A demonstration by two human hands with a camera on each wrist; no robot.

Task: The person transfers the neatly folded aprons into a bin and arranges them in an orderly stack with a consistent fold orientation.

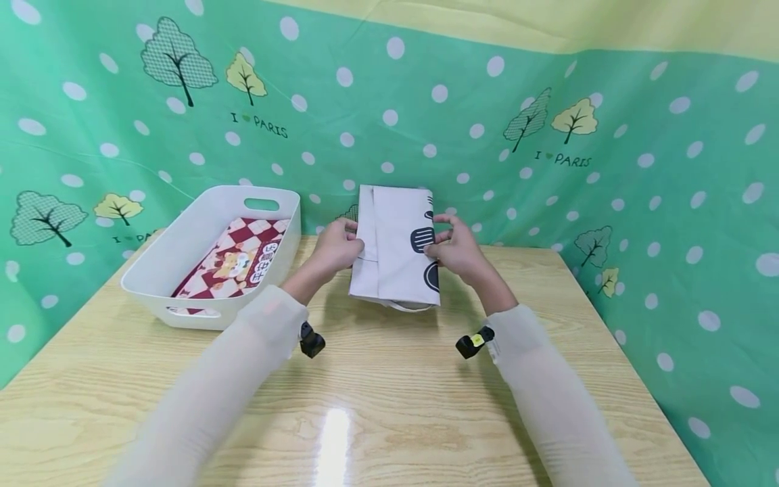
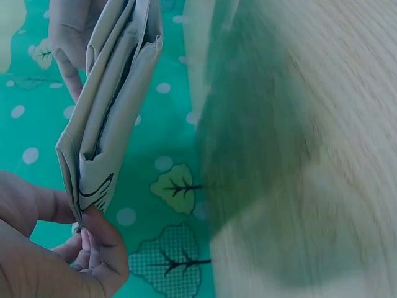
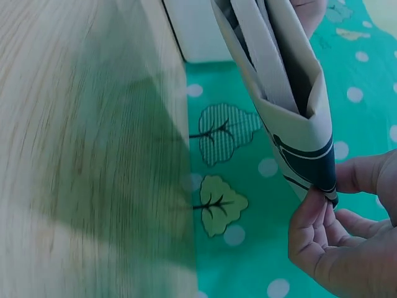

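Observation:
A folded off-white cloth (image 1: pixel 398 237) with black printed shapes is held up above the table near the back curtain. My left hand (image 1: pixel 337 247) pinches its left edge between thumb and fingers. On the opposite edge, my right hand (image 1: pixel 460 250) pinches the cloth beside the black print. Several stacked layers of the cloth (image 2: pixel 111 118) show edge-on in the left wrist view. From the right wrist, the folded cloth (image 3: pixel 304 127) shows open gaps between its layers. Whether it is a bag, an apron or something else, I cannot tell.
A white plastic basket (image 1: pixel 209 304) with handle holes stands on the left of the wooden table (image 1: pixel 389 399). In it lies a red-and-white checked item (image 1: pixel 243 260) with a cartoon animal. A green dotted curtain (image 1: pixel 389 128) hangs behind the table and along its sides.

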